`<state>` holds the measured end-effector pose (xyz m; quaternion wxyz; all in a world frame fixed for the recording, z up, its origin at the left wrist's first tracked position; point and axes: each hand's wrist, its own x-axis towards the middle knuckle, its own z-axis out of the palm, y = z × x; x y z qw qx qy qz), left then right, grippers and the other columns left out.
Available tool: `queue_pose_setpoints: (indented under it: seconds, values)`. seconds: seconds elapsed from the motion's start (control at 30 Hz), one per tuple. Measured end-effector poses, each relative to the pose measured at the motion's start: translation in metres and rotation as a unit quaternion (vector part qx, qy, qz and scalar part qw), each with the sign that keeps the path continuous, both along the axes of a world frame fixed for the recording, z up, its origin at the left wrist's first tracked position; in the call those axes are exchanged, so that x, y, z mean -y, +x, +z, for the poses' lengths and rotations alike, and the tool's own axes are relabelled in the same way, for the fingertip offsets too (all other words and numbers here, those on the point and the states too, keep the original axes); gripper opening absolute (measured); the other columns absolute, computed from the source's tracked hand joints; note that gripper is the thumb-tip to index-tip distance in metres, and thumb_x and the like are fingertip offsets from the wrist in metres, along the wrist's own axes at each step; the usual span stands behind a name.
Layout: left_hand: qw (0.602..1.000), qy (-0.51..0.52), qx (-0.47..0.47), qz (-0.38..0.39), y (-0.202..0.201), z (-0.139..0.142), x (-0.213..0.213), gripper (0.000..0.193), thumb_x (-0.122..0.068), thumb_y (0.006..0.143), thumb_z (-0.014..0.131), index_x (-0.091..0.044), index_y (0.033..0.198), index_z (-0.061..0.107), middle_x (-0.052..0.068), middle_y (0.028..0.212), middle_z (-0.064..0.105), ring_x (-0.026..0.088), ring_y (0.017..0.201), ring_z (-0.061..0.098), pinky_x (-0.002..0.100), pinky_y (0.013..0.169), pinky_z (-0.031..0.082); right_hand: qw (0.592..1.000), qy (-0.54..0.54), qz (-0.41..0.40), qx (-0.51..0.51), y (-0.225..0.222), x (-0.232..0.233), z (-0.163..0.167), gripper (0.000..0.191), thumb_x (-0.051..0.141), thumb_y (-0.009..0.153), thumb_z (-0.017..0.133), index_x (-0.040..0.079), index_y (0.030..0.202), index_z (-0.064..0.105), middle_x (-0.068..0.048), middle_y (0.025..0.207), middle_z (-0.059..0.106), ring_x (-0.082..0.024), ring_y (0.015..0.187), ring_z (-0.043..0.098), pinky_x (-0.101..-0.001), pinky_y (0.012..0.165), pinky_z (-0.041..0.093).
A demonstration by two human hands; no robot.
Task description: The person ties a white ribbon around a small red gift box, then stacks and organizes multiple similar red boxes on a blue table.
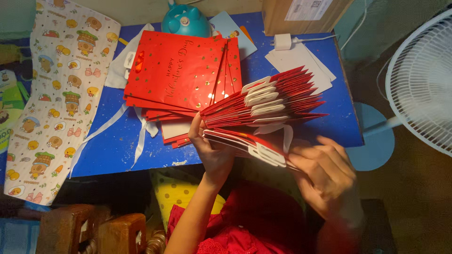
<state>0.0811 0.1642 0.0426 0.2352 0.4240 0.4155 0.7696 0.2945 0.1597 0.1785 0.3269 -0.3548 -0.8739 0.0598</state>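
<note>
- A person looks down at a blue worktop [301, 61] and holds a fanned bundle of flat red paper gift bags [263, 110] above its near edge.
- The left hand [212, 150] grips the bundle at its left end, fingers closed around the pinched bag bottoms, where the fan converges.
- The right hand [325, 176], slightly blurred, sits nearer and to the right, fingers curled on the lowest bags by their white handle tabs [261, 96].
- The bundle's long axis runs left to right, spreading open toward the right; the right hand is closer to the loose ends.
- Farther off, on the worktop, lies a stack of matching red bags [176, 70] with gold dots and gold script, white ribbons [141, 134] trailing from beneath it.
- A cream sheet printed with cartoon animals [56, 94] lies at the left.
- At the far edge: a teal rounded gadget [185, 21], a brown cardboard box with a white label [301, 11], a white charger [283, 41], white papers [301, 63].
- A white fan [419, 80] stands to the right.
</note>
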Motion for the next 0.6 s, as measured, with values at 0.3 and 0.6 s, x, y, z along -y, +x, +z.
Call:
queue_pose_setpoints:
  seconds: [0.3, 0.6]
  values:
    - [0.991, -0.022, -0.122, 0.057, -0.0064, -0.0077, 0.0034, 0.084, 0.003, 0.096, 0.074, -0.005, 0.158, 0.017, 0.017, 0.14, 0.058, 0.024, 0.126, 0.058, 0.039, 0.117, 0.047, 0.999, -0.032, 0.011, -0.031, -0.0027, 0.0076, -0.0123, 0.038, -0.002, 0.069, 0.078, 0.009, 0.103, 0.067, -0.008, 0.103, 0.066, -0.029, 0.096, 0.066, -0.0425, 0.084, 0.053]
    - [0.999, 0.022, 0.02, -0.043, -0.0057, -0.0104, 0.0062, 0.099, 0.003, 0.091, 0.08, -0.009, 0.161, 0.011, 0.016, 0.143, 0.048, 0.024, 0.125, 0.059, 0.038, 0.109, 0.053, 0.998, 0.031, -0.029, -0.051, -0.006, 0.0036, -0.0114, 0.038, 0.003, 0.08, 0.082, 0.006, 0.115, 0.067, -0.012, 0.124, 0.066, -0.031, 0.11, 0.065, -0.0485, 0.099, 0.053]
